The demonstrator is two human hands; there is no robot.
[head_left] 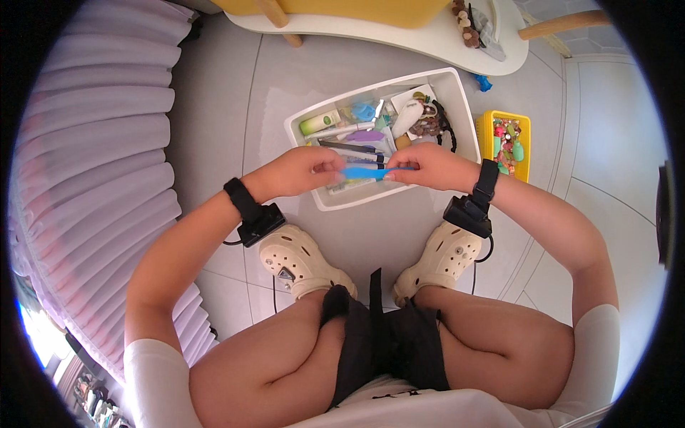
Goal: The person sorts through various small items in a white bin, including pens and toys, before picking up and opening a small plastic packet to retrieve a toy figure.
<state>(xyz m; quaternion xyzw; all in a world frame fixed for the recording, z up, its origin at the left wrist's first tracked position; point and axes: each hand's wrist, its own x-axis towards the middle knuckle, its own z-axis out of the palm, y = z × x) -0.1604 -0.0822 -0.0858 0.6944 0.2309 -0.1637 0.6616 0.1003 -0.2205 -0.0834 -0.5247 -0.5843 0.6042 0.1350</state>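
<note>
A thin, flat blue strip stretches between my two hands, above the near edge of a white plastic bin. My left hand pinches its left end, and my right hand pinches its right end. Motion smears the strip a little, so its exact kind does not show. Inside the bin lie a green and white tube, a light-blue item, a purple oval piece, several pens or slim sticks, a white rounded device and dark braided hair pieces.
Right of the bin stands a yellow basket full of small colourful pieces. A white low table with wooden legs spans the far side. Pleated lilac fabric hangs at left. My cream clogs rest on the grey tiles before the bin.
</note>
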